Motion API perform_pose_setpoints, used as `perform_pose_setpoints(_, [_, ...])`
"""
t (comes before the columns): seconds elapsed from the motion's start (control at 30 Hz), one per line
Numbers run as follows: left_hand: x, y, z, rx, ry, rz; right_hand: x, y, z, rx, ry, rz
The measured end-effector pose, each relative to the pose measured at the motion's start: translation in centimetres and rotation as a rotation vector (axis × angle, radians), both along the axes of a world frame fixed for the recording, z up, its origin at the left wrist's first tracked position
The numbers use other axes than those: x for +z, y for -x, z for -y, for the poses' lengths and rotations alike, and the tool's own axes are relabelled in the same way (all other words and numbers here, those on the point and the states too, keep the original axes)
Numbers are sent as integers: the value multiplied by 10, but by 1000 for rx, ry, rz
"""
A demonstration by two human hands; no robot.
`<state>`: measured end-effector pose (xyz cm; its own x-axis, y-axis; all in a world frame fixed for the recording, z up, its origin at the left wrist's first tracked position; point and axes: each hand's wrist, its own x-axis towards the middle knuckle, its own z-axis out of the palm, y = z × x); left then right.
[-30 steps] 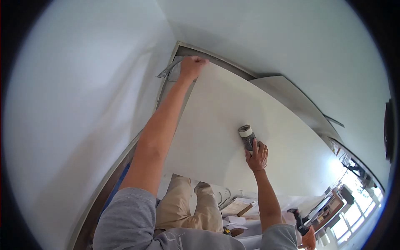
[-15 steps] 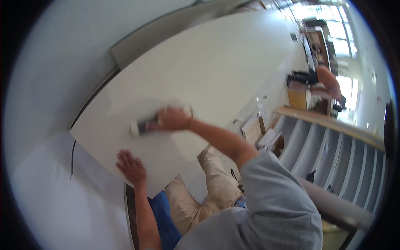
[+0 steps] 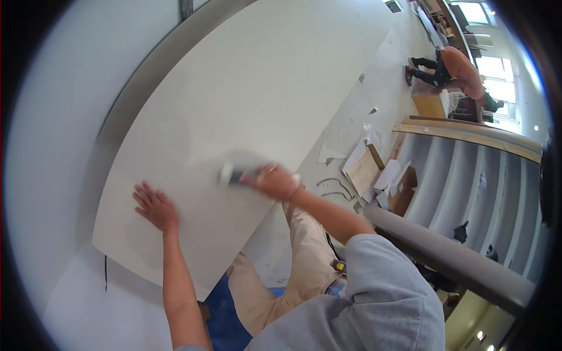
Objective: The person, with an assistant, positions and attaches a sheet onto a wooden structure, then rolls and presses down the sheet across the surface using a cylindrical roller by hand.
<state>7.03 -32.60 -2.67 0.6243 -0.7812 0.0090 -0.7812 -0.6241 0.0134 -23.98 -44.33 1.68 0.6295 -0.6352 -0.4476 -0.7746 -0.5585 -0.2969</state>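
Note:
A large white panel (image 3: 257, 88) fills the middle of the view and slants away to the upper right. My left hand (image 3: 155, 206) lies flat on it near its lower left edge, fingers spread, holding nothing. My right hand (image 3: 275, 180) is closed around a dark hand tool with a pale end (image 3: 229, 174). Motion blurs the tool, so its exact kind is unclear. Its pale end is at the panel's face, to the right of my left hand.
Opened cardboard boxes (image 3: 364, 169) and scraps lie on the floor to the right. Beyond them are grey stair-like slats (image 3: 451, 175) and a thick grey rail (image 3: 451, 257). Another person (image 3: 459, 70) bends over at the upper right. A black cord (image 3: 106, 274) hangs at lower left.
My right hand and the tool have moved right across the panel. My left hand has shifted left and up, still flat. The camera view has shifted, showing more floor and boxes.

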Motion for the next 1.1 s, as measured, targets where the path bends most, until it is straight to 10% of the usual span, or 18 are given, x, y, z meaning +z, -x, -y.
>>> perform_pose_setpoints(0.17, [-6,4,2,95,-6,-7,-16,100,206,-584,495,114])
perform_pose_setpoints(0.3, [-16,109,91,-1,33,73,-15,83,267,-549,543,182])
perform_pose_setpoints(0.4, [2,217,222,-141,-35,-37,-7,102,272,-5,311,319])
perform_pose_setpoints(0.73, [2,282,436,-294,48,6,-22,272,502,-712,731,119])
perform_pose_setpoints(0.9, [-3,278,433,-304,11,-7,-16,238,387,221,353,346])
perform_pose_setpoints(1.0, [-7,278,432,-285,-22,1,-12,249,467,-121,268,-47])
perform_pose_setpoints(1.1, [4,283,436,-276,-63,-34,-21,296,577,-560,586,171])
